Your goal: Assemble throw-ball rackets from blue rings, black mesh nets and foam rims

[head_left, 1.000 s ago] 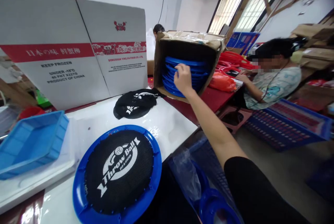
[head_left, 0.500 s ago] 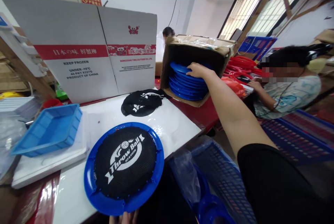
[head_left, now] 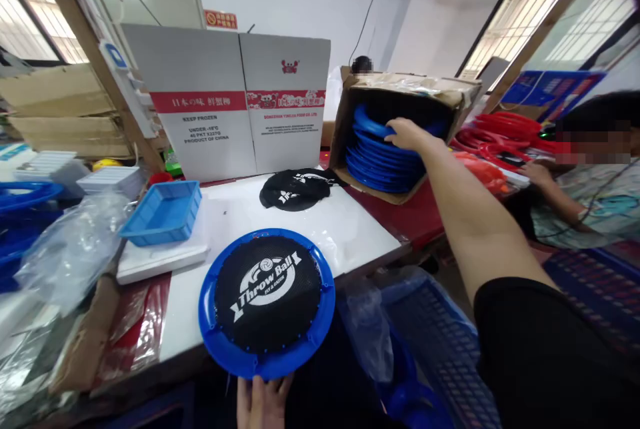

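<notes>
My right hand [head_left: 407,134] reaches into a tipped cardboard box [head_left: 453,92] and closes round the top blue ring [head_left: 369,125] of a stack of blue rings [head_left: 375,165], lifting its edge. My left hand [head_left: 263,402] shows at the bottom edge, fingers under the near rim of a finished blue disc [head_left: 267,301] with black "Throw Ball" mesh that lies on the white tabletop [head_left: 350,229]. A loose black mesh cover [head_left: 296,188] lies behind the disc.
A white carton [head_left: 240,102] stands behind the table. A small blue tray [head_left: 163,213] sits on a white board at left, near plastic bags [head_left: 70,249]. Blue crates [head_left: 440,342] stand below right. A seated person [head_left: 590,175] works at right beside red rings [head_left: 505,132].
My right hand moved from the front of the ring stack to its top and took hold of the top ring. My left hand came into view under the disc. The camera swung left.
</notes>
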{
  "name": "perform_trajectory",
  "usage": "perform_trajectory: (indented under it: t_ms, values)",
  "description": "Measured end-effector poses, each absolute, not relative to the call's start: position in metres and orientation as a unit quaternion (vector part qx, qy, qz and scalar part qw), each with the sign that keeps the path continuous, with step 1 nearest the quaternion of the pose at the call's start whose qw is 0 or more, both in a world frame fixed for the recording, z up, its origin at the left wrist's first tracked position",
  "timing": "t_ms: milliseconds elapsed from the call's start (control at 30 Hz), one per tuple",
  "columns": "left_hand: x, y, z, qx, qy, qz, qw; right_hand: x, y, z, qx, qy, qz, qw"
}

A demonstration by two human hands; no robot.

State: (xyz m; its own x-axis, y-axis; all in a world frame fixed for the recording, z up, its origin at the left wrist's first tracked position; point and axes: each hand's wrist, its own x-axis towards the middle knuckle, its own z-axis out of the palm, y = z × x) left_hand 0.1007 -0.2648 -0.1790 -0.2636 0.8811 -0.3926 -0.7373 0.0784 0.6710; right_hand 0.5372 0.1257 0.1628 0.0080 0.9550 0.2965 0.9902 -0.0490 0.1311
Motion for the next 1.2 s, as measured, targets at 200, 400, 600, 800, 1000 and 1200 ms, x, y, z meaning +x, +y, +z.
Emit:
perform_trajectory:
  t_ms: [200,400,600,800,1000,1200]
  values:
    - [0.108,-0.26,-0.149,0.146,0.408,0.668,0.605,0.479,0.033,0.146,-0.551,-0.816,-0.124,0.12]
    - [0.126,-0.223,-0.089,0.242,0.364,0.697,0.569,0.364,-0.101,0.102,-0.316,-0.915,0.118,0.222]
    - [0.148,-0.214,-0.041,0.258,0.304,0.751,0.527,0.311,-0.134,0.094,-0.209,-0.924,0.207,0.244]
    - [0.149,-0.221,-0.023,0.237,0.301,0.735,0.559,0.299,-0.134,0.097,-0.207,-0.911,0.249,0.255]
    - [0.143,-0.221,-0.007,0.232,0.293,0.73,0.572,0.295,-0.144,0.1,-0.226,-0.899,0.262,0.269]
    - [0.14,-0.222,-0.004,0.231,0.284,0.727,0.581,0.295,-0.153,0.103,-0.275,-0.872,0.253,0.316]
